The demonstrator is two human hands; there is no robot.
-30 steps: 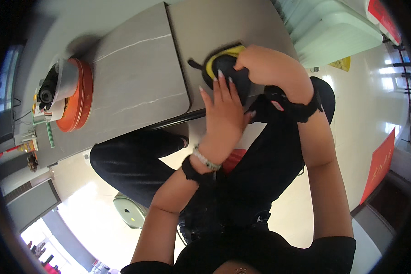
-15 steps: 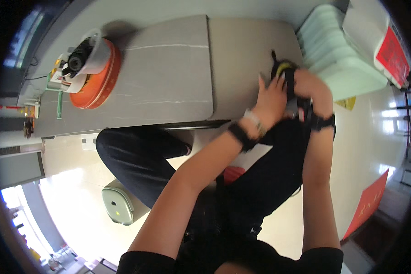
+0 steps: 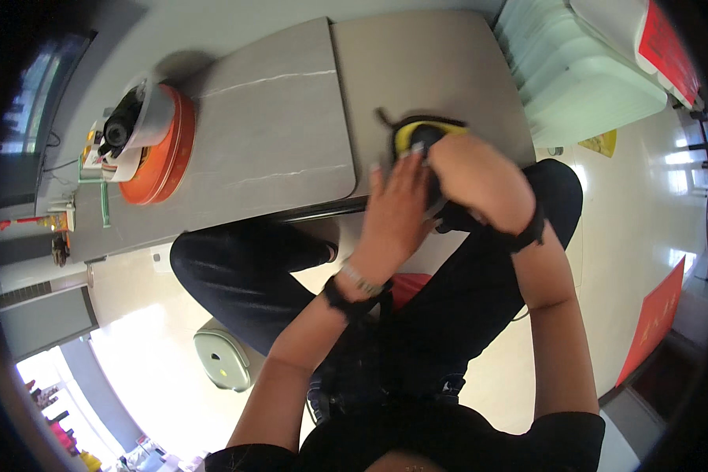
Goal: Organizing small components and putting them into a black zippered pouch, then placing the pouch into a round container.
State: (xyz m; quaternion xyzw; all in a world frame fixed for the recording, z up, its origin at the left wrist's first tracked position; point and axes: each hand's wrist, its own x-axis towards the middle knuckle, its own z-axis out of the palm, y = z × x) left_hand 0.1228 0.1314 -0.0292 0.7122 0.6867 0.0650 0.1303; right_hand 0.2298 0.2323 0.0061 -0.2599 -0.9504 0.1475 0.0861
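Note:
A small black pouch-like thing (image 3: 429,123) with a yellow band and a short black loop is at the table's front edge; blur hides its exact kind. My right hand (image 3: 472,165) is bent over it from the right, closed on its near part, with most of its fingers hidden. Against the left side of the thing rests my left hand (image 3: 401,208), its fingers stretched out and slightly apart. Dark bands circle both wrists, and the left one also carries a light bracelet.
On the table's (image 3: 267,126) left stands an orange round tin (image 3: 182,141) with a clear tub (image 3: 159,110) of black items. Stacked pale green plastic bins (image 3: 598,94) rise at the right. Below are my legs and a small green-lidded bin (image 3: 220,358) on the floor.
Both hands and the black and yellow thing have moved left, from near the bins toward the table's middle. The view has shifted slightly.

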